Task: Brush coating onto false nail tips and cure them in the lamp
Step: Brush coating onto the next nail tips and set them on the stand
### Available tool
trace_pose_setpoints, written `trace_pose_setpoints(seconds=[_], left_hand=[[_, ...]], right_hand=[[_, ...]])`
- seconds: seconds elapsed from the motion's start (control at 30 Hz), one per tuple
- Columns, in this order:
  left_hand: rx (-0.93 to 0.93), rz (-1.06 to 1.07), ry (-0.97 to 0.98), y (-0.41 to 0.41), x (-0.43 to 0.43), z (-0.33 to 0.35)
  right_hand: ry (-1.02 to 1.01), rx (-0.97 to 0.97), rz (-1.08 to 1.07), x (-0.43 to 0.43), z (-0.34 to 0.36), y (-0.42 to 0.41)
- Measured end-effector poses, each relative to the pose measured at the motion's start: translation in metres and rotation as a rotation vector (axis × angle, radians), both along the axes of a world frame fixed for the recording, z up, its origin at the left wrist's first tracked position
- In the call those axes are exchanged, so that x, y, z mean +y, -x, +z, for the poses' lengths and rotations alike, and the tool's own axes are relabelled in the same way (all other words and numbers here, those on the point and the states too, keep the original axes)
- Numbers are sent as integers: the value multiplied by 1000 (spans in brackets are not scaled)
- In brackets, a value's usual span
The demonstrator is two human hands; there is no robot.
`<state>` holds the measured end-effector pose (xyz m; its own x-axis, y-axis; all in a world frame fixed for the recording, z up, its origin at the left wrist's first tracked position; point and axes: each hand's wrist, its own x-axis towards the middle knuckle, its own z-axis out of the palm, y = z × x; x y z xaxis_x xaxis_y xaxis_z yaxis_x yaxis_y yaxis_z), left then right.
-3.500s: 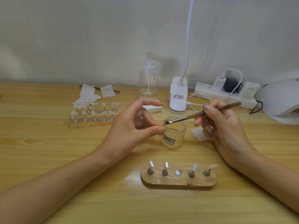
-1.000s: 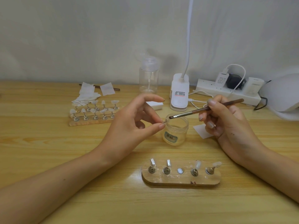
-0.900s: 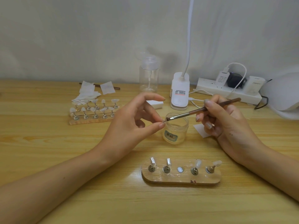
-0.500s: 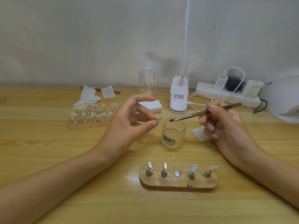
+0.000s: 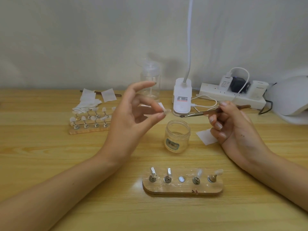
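Nail tip (image 5: 167, 111) is only a blurred speck, pinched between the thumb and a fingertip of your left hand (image 5: 131, 117), above and left of the open jar (image 5: 177, 135). Your right hand (image 5: 233, 127) grips the brush (image 5: 208, 112), its bristles near the tip but apart from it. Your curing lamp (image 5: 290, 100) is cut off at the right edge. 0.9 s ago the bristles met the tip; they have since parted.

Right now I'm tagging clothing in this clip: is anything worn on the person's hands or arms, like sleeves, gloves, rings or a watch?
The left hand and right hand show no gloves or rings; both forearms are bare to the frame edge, with no sleeve, watch or bracelet. Two dark specks mark the right hand.
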<state>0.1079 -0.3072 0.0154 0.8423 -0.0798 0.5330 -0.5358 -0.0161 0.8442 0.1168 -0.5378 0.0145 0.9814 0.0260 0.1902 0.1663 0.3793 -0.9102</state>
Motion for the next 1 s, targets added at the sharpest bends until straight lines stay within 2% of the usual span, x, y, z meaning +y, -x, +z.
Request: trace_pose_setpoints(seconds=[0.2,0.4,0.7,0.87,1.0], left_hand=[[-1,-22,-131,1,6,-7],[19,-40,-193,-3,7,-11],[30,-44,-188,-5,7,-12],[28,-35,-200,-2,6,-10],[21,-26,-211,0,5,-9]], right_hand=[[2,-32,0,-1,1,1],[140,-114,-11,-1,3,3],[245,-83,39,4,2,3],[193,-62,5,1,1,1],[239,-105,43,3,1,3]])
